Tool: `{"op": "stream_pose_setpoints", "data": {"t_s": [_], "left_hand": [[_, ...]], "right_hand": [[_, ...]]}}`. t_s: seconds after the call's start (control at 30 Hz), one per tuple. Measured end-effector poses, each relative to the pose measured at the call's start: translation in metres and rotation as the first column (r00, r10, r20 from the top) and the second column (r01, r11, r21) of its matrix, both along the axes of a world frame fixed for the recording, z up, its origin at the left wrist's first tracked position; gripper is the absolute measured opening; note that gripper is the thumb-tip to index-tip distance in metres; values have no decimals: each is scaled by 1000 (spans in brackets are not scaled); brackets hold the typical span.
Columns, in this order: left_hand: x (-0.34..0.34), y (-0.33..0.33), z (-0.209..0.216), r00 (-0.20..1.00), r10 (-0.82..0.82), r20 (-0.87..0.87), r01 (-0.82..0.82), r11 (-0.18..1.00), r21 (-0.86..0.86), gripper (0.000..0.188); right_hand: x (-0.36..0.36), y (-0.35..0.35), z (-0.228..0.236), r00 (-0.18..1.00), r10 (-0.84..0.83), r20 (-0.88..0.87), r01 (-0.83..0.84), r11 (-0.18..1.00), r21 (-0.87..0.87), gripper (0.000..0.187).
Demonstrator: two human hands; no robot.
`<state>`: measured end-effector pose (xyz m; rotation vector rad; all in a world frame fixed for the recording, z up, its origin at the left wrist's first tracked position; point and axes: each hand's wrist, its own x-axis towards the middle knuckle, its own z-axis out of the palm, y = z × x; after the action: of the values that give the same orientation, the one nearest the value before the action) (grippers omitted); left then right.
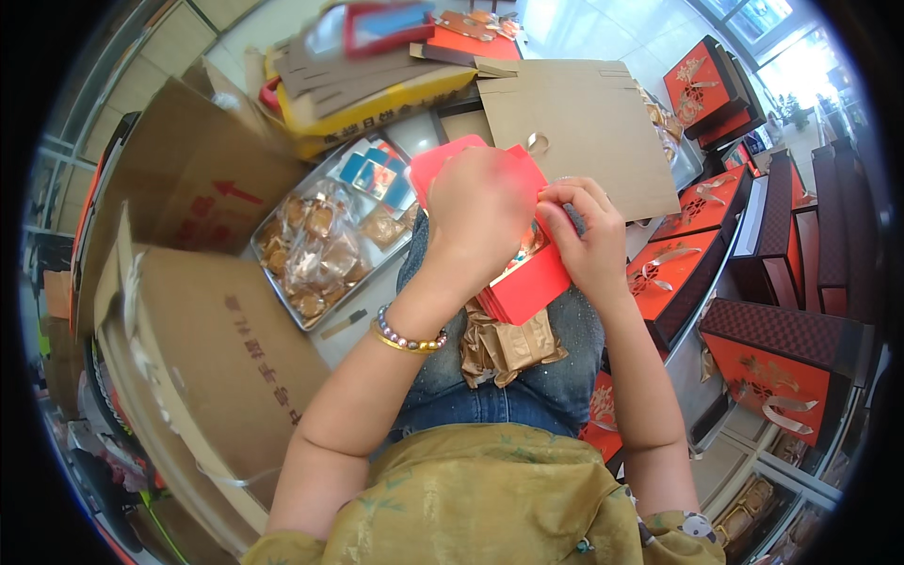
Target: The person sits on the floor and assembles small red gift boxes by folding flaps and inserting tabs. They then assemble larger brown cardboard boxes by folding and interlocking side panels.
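My left hand (485,200), partly blurred, is closed over a small red paper box (535,292) above my lap; its fingertips are hidden. Thumb and fingers of my right hand (591,235) pinch the box's right edge. A printed, colourful strip shows between the red panels. Another red panel (446,162) sticks out beyond my left hand; I cannot tell whether it belongs to the same box. Several gold foil packets (511,350) lie on my lap just below the box.
On the left, a metal tray (381,259) bears clear-wrapped brown pastries and small blue cards, beside open cardboard cartons (221,348). A flat cardboard piece (584,122) lies ahead. Red-and-dark gift boxes (777,377) with ribbons crowd the right. A yellow packet (377,113) carries brown cardboard.
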<state>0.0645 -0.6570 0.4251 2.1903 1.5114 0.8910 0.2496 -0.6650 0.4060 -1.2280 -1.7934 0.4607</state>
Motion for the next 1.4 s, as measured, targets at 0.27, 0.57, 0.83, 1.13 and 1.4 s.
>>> {"op": "stream_pose_setpoints", "data": {"t_s": [0.27, 0.57, 0.83, 1.13, 1.4], "left_hand": [[0, -1, -2, 994, 49, 93, -37, 991, -127, 8], [3, -5, 2, 999, 21, 30, -22, 999, 27, 9], [3, -7, -8, 997, 31, 65, -30, 999, -18, 7], [1, -8, -7, 998, 7, 68, -6, 1000, -21, 3], [-7, -9, -13, 993, -35, 111, 33, 999, 26, 3]], "right_hand": [[-16, -6, -5, 997, -75, 27, 74, 996, 42, 10], [-26, -8, -14, 959, -139, 248, 93, 978, 187, 16], [-26, -10, -19, 963, -135, 232, 104, 984, 145, 18], [-22, -9, -24, 953, -193, 234, 155, 973, 172, 18], [-7, -1, -23, 930, -279, 241, 267, 960, 84, 14]]}}
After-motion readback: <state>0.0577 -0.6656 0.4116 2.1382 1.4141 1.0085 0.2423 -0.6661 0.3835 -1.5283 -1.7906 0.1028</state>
